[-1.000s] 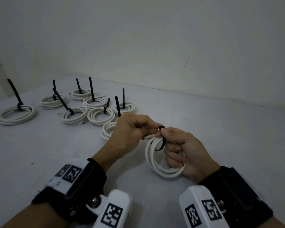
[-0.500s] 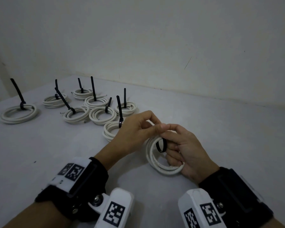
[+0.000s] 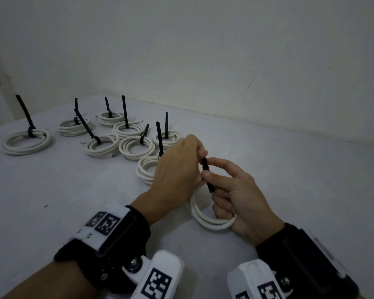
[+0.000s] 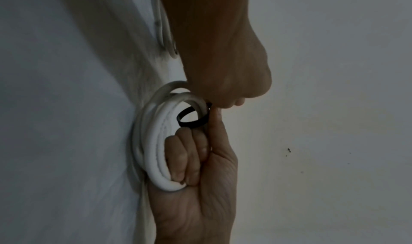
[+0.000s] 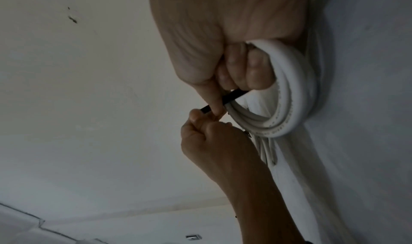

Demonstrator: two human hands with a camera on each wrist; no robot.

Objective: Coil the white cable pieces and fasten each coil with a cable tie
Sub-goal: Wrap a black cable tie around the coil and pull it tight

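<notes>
The white cable coil (image 3: 205, 219) has a smooth, matt plastic jacket with faint printed lettering along it, seen in the right wrist view. The black cable tie (image 3: 207, 173) looped round it is a flat plastic strip with a dull sheen. The table (image 3: 289, 180) is a matt, pale grey surface, as is the painted wall (image 3: 203, 50).

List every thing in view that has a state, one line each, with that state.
Left hand: pinches the cable tie's tail.
Right hand: holds the coil, fingers curled through it, thumb and forefinger at the tie.
Coil in hand: wound, tie not yet tight.
Cable tie: looped loosely round the coil.
Finished coils: tied, lying flat, tails sticking up.
Table: bears the coils.
</notes>
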